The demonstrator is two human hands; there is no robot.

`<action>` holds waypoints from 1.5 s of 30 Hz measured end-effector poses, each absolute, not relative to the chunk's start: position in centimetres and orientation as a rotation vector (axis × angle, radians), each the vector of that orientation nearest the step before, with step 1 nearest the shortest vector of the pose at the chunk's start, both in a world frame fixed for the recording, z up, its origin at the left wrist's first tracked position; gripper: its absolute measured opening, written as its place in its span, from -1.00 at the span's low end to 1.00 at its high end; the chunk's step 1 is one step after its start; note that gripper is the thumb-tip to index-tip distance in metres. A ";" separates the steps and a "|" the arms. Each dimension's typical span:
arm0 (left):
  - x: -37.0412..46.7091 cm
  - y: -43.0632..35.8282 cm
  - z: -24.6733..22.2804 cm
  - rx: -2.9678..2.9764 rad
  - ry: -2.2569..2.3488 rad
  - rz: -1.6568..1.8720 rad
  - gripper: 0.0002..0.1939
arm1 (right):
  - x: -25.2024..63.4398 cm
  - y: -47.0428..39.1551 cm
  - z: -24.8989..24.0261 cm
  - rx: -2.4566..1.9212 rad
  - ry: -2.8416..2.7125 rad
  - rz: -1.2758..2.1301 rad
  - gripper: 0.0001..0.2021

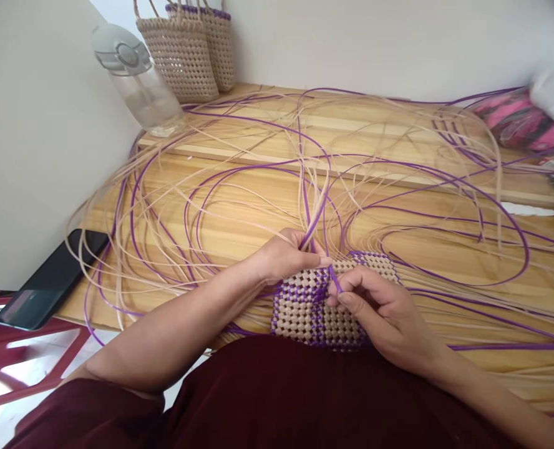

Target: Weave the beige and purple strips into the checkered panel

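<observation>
A woven panel (300, 315) in beige and purple checks lies at the table's near edge, against my dark red top. Long loose strands spread out from its sides. My left hand (292, 257) rests at the panel's far left part, its fingers closed round a bundle of beige and purple strands that rises behind it. Just right of it, my right hand (377, 305) pinches the end of a purple strand (335, 279) between thumb and forefinger, over the weave. That strand runs short and taut between the two hands. My right fingers hide part of the panel.
A clear water bottle (139, 87) and woven bags (178, 59) stand at the back left. A black phone (47, 280) lies at the left edge. Looping strands cover much of the wooden table (253, 206). Pink-and-grey wrapped material (515, 121) sits at the far right.
</observation>
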State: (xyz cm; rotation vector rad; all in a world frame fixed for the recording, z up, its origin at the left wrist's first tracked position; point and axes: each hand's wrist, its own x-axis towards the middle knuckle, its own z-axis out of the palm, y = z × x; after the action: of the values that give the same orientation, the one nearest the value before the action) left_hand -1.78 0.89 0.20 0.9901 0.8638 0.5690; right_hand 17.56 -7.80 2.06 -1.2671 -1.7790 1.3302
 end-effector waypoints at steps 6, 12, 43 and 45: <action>-1.9 1.4 -0.5 1.136 0.908 0.537 -0.76 | 17.2 -7.8 1.5 -1.300 -1.523 1.578 -0.79; -1.8 1.2 -0.2 1.129 0.921 0.535 -0.75 | 17.1 -7.2 1.4 -1.351 -1.432 1.654 -0.74; -1.6 0.8 0.5 0.869 0.843 0.514 -0.73 | 14.2 10.0 1.1 -1.391 -2.020 0.335 -0.86; -1.7 0.9 0.6 0.881 0.844 0.492 -0.72 | 13.9 12.0 0.5 -1.446 -1.970 0.268 -0.84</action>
State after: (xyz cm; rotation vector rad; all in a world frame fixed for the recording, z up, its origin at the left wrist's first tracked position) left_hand -1.68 0.88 0.56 0.8812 0.8445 0.4921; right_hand 13.86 11.98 0.52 -1.4461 -1.9698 0.2684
